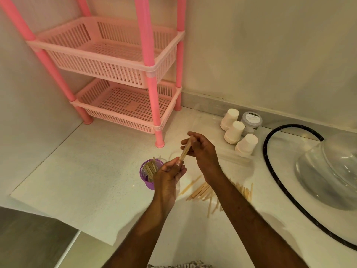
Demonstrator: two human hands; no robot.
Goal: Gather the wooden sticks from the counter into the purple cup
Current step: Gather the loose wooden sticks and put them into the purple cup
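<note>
Both hands pinch a wooden stick bundle (185, 149): left hand (169, 176) at bottom, right hand (201, 147) on top. Square ends, then drop upright into purple cup (146, 176); more sticks (204, 190) wait on bench (96, 171).

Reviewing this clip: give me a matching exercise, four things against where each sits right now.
Things:
1. purple cup
2. loose wooden sticks
3. white paper cups
4. pink rack

Places:
A. back left corner of the counter
B. beside the lidded jar near the wall
C. just left of the left hand
D. on the counter under the right forearm

Pairs: 1-C, 2-D, 3-B, 4-A
</note>
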